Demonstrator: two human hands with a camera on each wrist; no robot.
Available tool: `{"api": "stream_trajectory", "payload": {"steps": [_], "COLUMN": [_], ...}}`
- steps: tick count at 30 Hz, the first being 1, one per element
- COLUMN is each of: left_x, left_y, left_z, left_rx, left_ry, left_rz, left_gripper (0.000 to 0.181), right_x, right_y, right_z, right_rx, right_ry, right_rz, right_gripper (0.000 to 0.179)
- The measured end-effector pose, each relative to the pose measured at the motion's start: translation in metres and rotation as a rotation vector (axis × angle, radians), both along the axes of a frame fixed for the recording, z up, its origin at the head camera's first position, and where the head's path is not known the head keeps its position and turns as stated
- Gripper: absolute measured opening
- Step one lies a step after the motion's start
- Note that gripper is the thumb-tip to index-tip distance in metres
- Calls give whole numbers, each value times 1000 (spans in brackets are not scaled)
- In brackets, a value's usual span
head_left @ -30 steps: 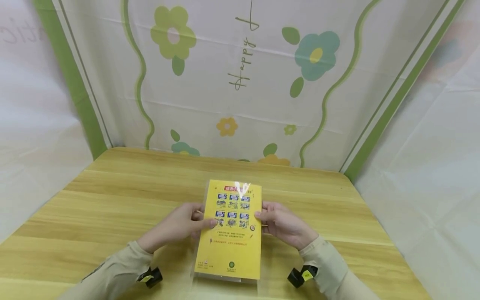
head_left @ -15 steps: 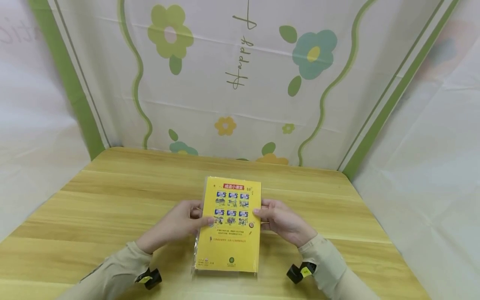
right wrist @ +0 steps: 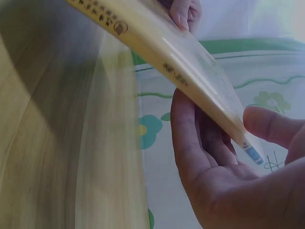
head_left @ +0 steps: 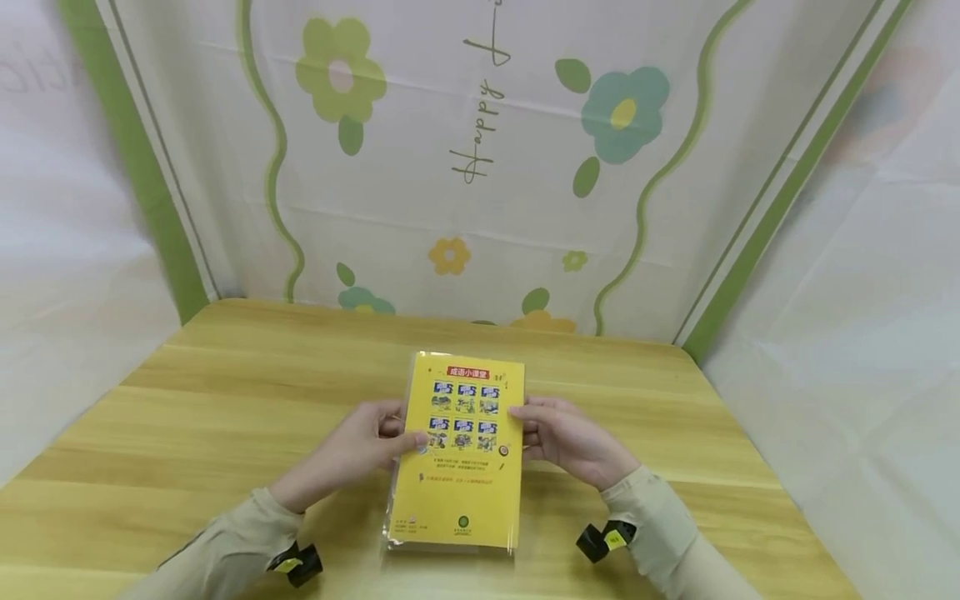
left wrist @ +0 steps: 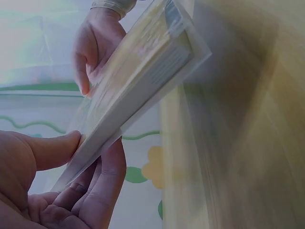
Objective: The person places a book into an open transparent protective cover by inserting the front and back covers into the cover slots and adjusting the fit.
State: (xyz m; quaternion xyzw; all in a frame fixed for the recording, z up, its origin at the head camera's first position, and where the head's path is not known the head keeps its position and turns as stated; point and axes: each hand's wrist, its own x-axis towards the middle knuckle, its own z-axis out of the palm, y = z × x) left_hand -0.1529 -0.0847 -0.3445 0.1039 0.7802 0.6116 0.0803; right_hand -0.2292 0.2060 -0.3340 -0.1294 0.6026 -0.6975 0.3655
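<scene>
A yellow book (head_left: 459, 496) in a clear plastic sleeve lies between my hands, held off the wooden table. Its face toward me carries a red title label and several small pictures. My left hand (head_left: 365, 446) pinches the left edge, thumb on top and fingers underneath. On the opposite edge my right hand (head_left: 573, 437) holds it the same way. The left wrist view shows the book's pale page edge (left wrist: 128, 102) with loose sleeve beyond it. Along the spine (right wrist: 176, 76) in the right wrist view runs dark lettering. Fingers under the book are partly hidden in the head view.
The wooden table (head_left: 225, 400) extends around the book. Behind it hangs a pale curtain (head_left: 420, 167) with printed flowers, and pale sheets close off both sides. Small black cameras (head_left: 303, 567) sit at the wrists.
The book has tilted slightly, its lower edge moving up in the head view, and the glare on its top is gone. My right thumb has shifted a little up the edge.
</scene>
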Motion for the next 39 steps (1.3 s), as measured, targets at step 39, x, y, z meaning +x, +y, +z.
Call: {"api": "stream_trajectory", "payload": {"steps": [39], "left_x": [-3], "left_y": [0], "left_z": [-3], "left_rx": [-211], "left_ry": [187], "left_rz": [203], "left_gripper": [52], "right_x": [7], "right_y": [-1], "right_z": [9], "right_rx": [-52], "right_ry": [162], "right_rz": [46], "right_gripper": [43]}}
